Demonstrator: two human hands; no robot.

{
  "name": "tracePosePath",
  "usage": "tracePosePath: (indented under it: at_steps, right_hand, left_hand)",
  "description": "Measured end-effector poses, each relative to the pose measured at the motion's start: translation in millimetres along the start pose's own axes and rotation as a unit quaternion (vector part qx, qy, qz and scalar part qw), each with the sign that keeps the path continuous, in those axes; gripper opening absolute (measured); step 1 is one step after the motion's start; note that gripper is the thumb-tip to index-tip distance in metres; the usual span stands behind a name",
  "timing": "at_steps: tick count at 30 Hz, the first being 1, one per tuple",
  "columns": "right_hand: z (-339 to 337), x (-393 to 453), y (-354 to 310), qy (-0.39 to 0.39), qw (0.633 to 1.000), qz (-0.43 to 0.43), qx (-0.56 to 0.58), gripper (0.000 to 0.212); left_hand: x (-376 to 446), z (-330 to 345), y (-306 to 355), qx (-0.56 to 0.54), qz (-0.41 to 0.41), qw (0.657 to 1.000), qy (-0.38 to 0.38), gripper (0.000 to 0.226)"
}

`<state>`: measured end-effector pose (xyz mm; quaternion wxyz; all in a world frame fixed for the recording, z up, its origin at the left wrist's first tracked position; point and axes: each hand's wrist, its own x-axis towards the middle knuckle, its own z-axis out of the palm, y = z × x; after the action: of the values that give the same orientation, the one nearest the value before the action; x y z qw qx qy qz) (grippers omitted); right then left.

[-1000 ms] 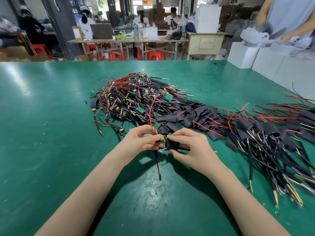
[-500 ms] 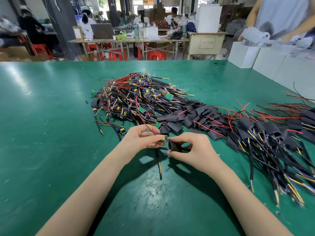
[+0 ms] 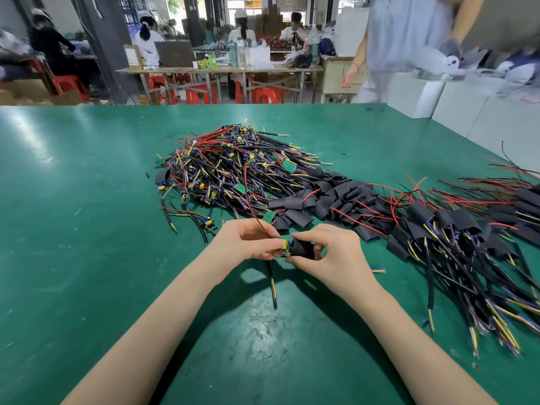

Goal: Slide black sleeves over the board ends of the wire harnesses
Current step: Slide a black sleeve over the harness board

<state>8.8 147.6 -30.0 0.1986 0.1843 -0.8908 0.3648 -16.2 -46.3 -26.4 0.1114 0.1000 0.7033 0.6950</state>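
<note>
My left hand [image 3: 244, 242] pinches the small green board end [image 3: 285, 247] of a wire harness, whose red wire arcs up and whose black cable [image 3: 273, 287] hangs toward me. My right hand [image 3: 328, 251] holds a black sleeve [image 3: 302, 248] with its open mouth against the board, partly over it. Behind lies a heap of bare harnesses [image 3: 233, 168], then a pile of loose black sleeves [image 3: 324, 200]. Sleeved harnesses [image 3: 455, 238] spread out on the right.
The green table [image 3: 73, 229] stretches left and toward me. White boxes [image 3: 455, 109] stand at the far right edge, where a person in a pale top stands. Other people sit at a bench farther back.
My right hand has brought the sleeve left onto the board end, closing the small gap. The person at the far right has shifted left.
</note>
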Motion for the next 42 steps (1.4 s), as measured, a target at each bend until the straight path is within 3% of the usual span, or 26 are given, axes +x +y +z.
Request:
tracePosePath:
  at_steps: [11, 19, 32, 36, 42]
  right_hand:
    - [1.8, -1.3, 1.3, -0.017, 0.999, -0.026, -0.02, 0.04]
    - [0.8, -0.4, -0.1, 0.002, 1.0, -0.014, 0.017, 0.034]
    - [1.1, -1.5, -5.0, -0.003, 0.995, 0.027, 0.097, 0.024]
    - [0.6, -1.0, -4.6, 0.008, 0.997, 0.014, 0.071, 0.025]
    - [2.3, -1.0, -3.3, 0.008, 0.999, -0.033, 0.023, 0.03]
  left_hand:
    - [0.4, -0.7, -0.9, 0.022, 0.011, 1.0, -0.001, 0.011]
    - [-0.2, -1.6, 2.5, 0.075, 0.06, 0.995, -0.003, 0.01]
    - [-1.9, 0.0, 2.1, 0.069, 0.078, 0.994, -0.033, 0.015]
    - [-2.5, -7.1, 4.0, 0.029, 0.053, 0.996, -0.064, 0.011]
    - [0.1, -3.7, 0.0, -0.01, -0.011, 0.999, -0.03, 0.014]
